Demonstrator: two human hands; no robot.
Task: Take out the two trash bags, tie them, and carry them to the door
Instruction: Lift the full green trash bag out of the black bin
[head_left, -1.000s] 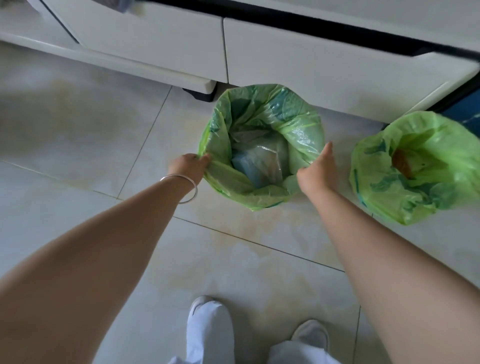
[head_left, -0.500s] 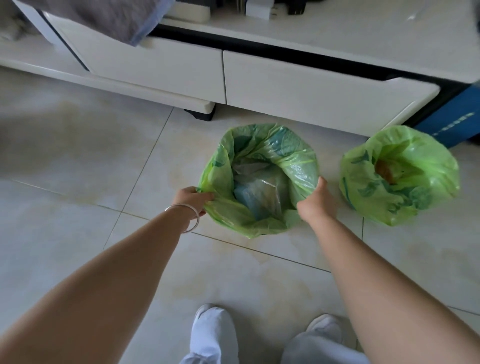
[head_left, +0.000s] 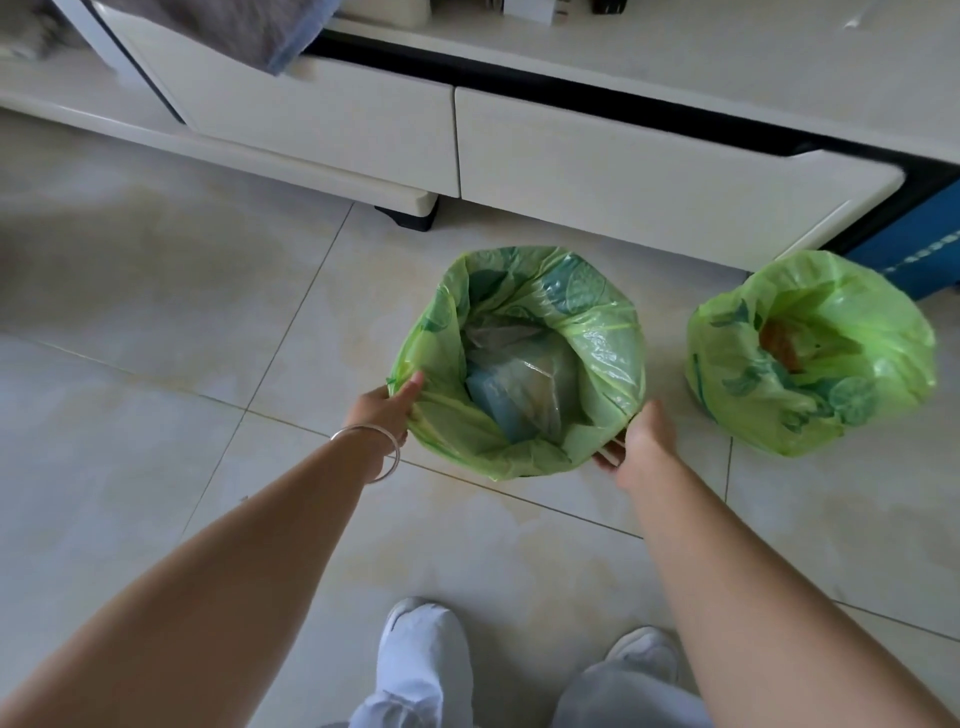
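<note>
Two green trash bags stand on the tiled floor, each lining a bin that the plastic hides. The nearer trash bag gapes open, showing clear and bluish plastic waste inside. My left hand, a silver bangle on its wrist, pinches the bag's left rim. My right hand holds the folded-over rim at the lower right, fingers curled under the plastic. The second trash bag sits to the right, untouched, with brown waste showing in its mouth.
A white low cabinet with drawers runs along behind the bags; a grey cloth hangs over its left part. A blue box is at the far right. My white shoes stand on the tiles below.
The view has tilted up, so the bags sit lower in frame. Both hands have slid down along the rim toward its near side, the right hand now curling under the plastic.
</note>
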